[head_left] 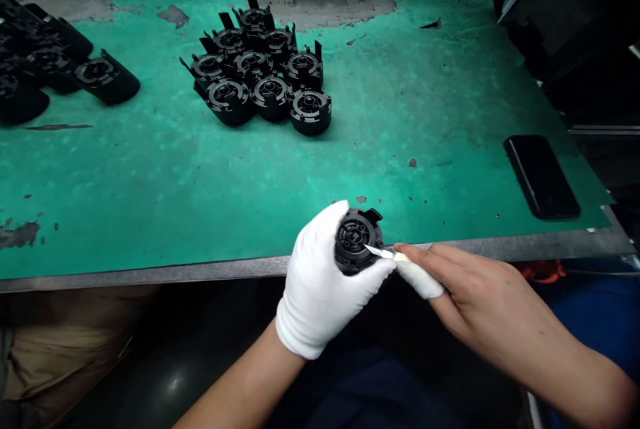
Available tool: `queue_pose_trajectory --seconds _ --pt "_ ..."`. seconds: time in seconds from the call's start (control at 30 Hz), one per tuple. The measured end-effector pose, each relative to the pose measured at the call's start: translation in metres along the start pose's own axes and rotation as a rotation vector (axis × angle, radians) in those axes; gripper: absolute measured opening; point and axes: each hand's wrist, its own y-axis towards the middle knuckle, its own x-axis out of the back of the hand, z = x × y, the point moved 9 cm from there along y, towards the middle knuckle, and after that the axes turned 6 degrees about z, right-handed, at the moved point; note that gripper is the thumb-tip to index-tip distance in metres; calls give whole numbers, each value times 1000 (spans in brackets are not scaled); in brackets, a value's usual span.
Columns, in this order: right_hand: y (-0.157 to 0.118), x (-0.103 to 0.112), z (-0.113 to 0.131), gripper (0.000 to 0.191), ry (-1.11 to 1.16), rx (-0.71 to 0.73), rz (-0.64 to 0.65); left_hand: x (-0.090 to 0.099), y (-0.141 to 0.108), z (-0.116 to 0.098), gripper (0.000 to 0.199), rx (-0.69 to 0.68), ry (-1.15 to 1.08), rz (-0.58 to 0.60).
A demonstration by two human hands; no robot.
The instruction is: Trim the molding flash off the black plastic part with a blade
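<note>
Covering the table (400,176): worn green sheet (165,196).

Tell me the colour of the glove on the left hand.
White; the glove shows best in the head view.

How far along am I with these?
In work: white-gloved left hand holds one round black plastic part, right hand a pointed silver blade over its face. Nine parts are grouped on the green tabletop, more at far left; either group may be done, the other remaining.
</note>
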Motion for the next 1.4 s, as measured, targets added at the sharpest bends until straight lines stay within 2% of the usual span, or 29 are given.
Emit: queue_pose_trajectory --seconds 0.1,0.27,0.37,0.47,0.67,0.83,0.93,1.13,1.3,1.4 --pt "0 -3 3 44 -2 8 16 0 0 0 81 -17 -2 -6" --pt "-1 3 -1 40 -69 -90 -23 2 0 -5 73 -33 -12 -45" --pt "-1 3 4 38 -25 -65 -6 1 0 -4 74 11 -24 -51" --pt "0 1 6 38 -8 -41 24 1 0 -7 73 -12 -31 -42" --pt "3 0 1 43 -167 -182 26 4 -2 -8 69 -57 -37 -82" --pt "0 13 3 37 15 -134 -27 4 -3 -8 69 -65 -42 -91" --pt "0 28 -4 33 63 -77 -75 4 0 -11 68 -91 -56 -31" --pt "14 16 -12 35 -30 104 198 0 14 -11 73 -88 -71 289" --pt "29 13 -17 37 -114 138 253 2 27 -8 73 -100 -36 415" --pt "36 12 -13 41 -153 185 270 1 30 -4 80 -116 -13 493"
